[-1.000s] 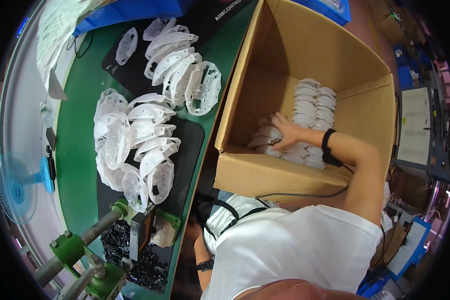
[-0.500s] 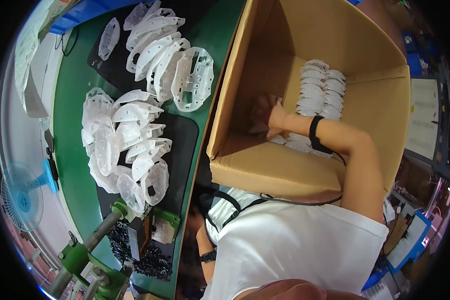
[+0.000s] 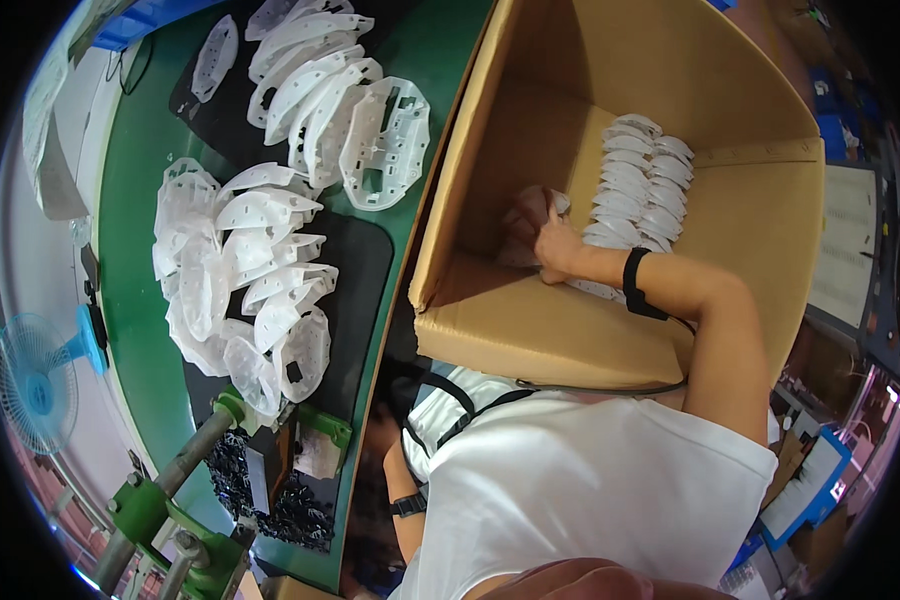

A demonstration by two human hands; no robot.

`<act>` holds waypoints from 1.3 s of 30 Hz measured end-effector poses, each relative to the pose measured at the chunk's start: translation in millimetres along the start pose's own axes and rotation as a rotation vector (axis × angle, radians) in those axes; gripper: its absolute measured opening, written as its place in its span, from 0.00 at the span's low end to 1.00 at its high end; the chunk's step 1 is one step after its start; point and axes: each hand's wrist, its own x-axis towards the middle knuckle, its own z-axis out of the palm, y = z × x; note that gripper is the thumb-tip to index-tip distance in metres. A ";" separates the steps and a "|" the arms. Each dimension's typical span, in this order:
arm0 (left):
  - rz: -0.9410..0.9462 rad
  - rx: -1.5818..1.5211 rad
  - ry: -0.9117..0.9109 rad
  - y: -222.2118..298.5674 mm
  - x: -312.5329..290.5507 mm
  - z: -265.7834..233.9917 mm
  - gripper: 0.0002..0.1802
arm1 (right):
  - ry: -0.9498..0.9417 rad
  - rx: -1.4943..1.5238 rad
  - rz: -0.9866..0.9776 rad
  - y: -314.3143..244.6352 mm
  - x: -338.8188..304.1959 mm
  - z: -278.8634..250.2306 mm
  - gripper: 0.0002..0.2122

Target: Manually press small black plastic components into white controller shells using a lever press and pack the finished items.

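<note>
My right hand [image 3: 558, 246] reaches down into a large cardboard box [image 3: 610, 345], near its left inner wall. Its fingers are closed on a white plastic shell [image 3: 560, 203], most of which lies in shadow. Beside it, two rows of the same curved white shells [image 3: 625, 180] stand packed on the box floor. My left hand [image 3: 382, 435] hangs low by the table's edge, dark and blurred, so its fingers cannot be made out. On the green table [image 3: 130, 300], several more white shells [image 3: 270, 255] lie in overlapping rows on black mats.
A green clamp fixture with metal bars [image 3: 185, 455] stands at the table's near end, beside a heap of small shiny black pieces [image 3: 300, 515]. A blue fan [image 3: 40, 385] is at the far left. A dark cable [image 3: 590, 390] runs along the box's near edge.
My right hand has shifted slightly within the box, and the shell by its fingers now shows a lit white edge. The whole view has tilted a little; the table shells stay put.
</note>
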 end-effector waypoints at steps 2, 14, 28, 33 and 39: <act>-0.052 0.006 0.006 5.6 2.9 3.7 0.16 | -0.079 0.051 -0.018 2.2 44.1 36.2 0.39; -0.033 -0.053 0.073 -2.1 -2.5 20.6 0.27 | 0.936 0.399 -0.175 27.9 5.6 5.1 0.40; 0.087 -0.227 0.281 17.5 -6.7 8.3 0.26 | 0.720 0.483 -0.163 62.2 70.6 -4.5 0.40; 0.072 -0.225 0.236 16.6 -6.4 7.7 0.25 | 0.744 0.933 -0.117 123.9 33.7 15.0 0.38; 0.085 -0.242 0.301 1.9 -9.1 17.0 0.25 | 1.153 1.258 -0.379 148.6 -202.8 -103.8 0.34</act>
